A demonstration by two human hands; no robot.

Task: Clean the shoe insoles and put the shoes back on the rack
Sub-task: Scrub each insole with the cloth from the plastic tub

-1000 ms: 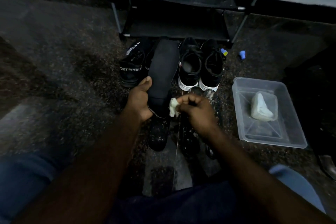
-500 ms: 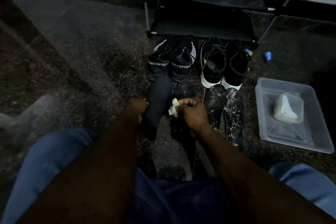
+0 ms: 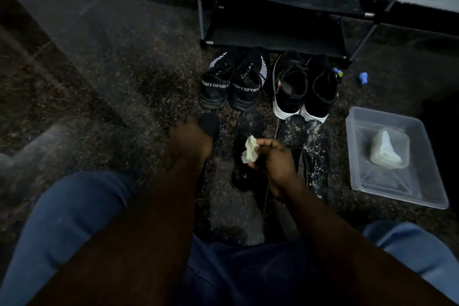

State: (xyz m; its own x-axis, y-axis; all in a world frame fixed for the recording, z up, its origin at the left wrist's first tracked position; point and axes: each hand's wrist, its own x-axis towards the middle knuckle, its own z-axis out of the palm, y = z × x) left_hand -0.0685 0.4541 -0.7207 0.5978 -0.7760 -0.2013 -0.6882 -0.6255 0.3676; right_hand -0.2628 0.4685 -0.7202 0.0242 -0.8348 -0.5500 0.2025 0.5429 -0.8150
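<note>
My left hand is blurred and grips a clean black insole low over the floor, left of the others. A crumpled white wipe is pinched in my right hand, which hovers over a second black insole lying flat. Two insoles speckled with white grit lie to the right. Behind them stand a black pair marked SPORT and a black pair with white soles, toes toward the shoe rack.
A clear plastic tub sits on the floor at right with a pale wet cloth in it. Small blue objects lie by the rack's right leg. My knees in blue jeans frame the bottom of the view.
My left hand has brought the black insole down from an upright hold to floor level on the left. My right hand with the wipe has come off it. The view shifted left.
</note>
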